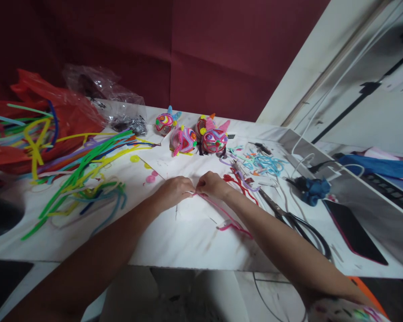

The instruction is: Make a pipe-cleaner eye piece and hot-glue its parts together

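Over the middle of the white table, my left hand [177, 192] and my right hand [212, 185] almost meet, both with fingers pinched. A pink pipe cleaner [221, 210] runs from between the fingertips down to the right, passing under my right forearm. Something small and white shows at my left fingertips, too small to name. Pink and yellow discs lie left of my left hand, among them a pink disc [150, 179]. Red pipe cleaners [243, 187] are right of my right hand.
Colourful wrapped figures [215, 141] stand at the back. Green pipe cleaners [83, 167] and a red bag [70, 114] fill the left. Black scissors [290, 219], blue scraps [268, 165] and a phone [356, 232] lie right, beside a raised table edge [366, 192].
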### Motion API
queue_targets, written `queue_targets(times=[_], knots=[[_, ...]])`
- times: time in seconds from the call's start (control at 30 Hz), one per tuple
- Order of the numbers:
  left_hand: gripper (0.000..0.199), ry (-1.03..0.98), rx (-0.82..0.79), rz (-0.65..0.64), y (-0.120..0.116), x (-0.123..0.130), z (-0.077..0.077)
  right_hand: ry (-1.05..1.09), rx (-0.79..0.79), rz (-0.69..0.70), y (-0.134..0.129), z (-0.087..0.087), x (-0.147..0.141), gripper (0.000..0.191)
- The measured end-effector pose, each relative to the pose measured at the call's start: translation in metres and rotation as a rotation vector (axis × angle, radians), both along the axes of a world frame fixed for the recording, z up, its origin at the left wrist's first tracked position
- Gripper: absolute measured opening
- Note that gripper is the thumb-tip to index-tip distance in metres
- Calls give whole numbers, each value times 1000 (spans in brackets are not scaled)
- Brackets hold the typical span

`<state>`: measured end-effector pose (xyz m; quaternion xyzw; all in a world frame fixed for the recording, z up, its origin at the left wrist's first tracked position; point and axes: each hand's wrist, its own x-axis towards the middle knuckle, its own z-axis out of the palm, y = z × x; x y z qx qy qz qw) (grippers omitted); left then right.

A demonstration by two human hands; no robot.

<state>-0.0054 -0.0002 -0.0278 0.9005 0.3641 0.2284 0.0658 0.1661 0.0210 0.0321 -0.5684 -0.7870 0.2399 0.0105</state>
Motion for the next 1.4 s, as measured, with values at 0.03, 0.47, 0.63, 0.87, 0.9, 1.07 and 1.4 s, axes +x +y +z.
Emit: queue_targets(times=[0.03,0.47,0.63,0.87,0.9,1.07,1.4], knots=[[15,14,1,8,-1,0,1,14,10,-3,-2,0,2,13],[15,27,-19,79,-3,0,0,200,294,-92,-64,-43,49,16],[17,-25,-33,78,-1,-1,-3,85,368,-26,-68,-45,45,23],[16,-77,-25,55,0,0,-6,-85,396,-5,-74,-45,39,31],[16,-90,-18,43,0,0,-7,-92,398,4,-74,-45,39,31],[13,-144,12,-14,4,-1,-11,-142,379,49,-71,-39,41,33],[10,-204,8,60,6,-1,-12,-249,423,152,-63,-45,39,37]])
